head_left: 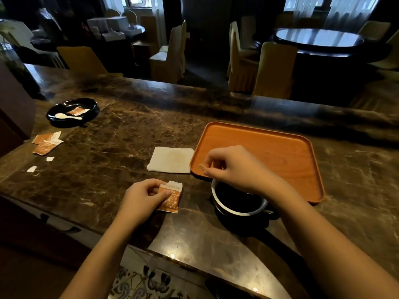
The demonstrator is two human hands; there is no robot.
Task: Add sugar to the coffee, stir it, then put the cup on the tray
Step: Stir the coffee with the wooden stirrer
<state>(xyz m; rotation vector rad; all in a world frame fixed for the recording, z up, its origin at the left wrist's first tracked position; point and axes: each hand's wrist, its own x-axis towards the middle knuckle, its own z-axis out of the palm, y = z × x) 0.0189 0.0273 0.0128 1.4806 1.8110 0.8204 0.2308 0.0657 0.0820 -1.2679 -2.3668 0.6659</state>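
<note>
Round cup beside smooth wooden tray — marble counter.

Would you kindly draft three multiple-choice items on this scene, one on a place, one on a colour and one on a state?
1. Where does the cup stand?
A. on the tray
B. on the counter, at the tray's near edge
C. in the black dish

2. What colour is the tray?
A. orange-brown
B. white
C. blue

3. What state is the sugar packet in the left hand in?
A. sealed
C. torn open at the top
B. folded into a ball

Answers:
1 B: the cup rests on the counter, below the right hand, which holds a stirrer.
2 A: its wood-toned surface shows it.
3 C: the top edge is ragged.
</note>
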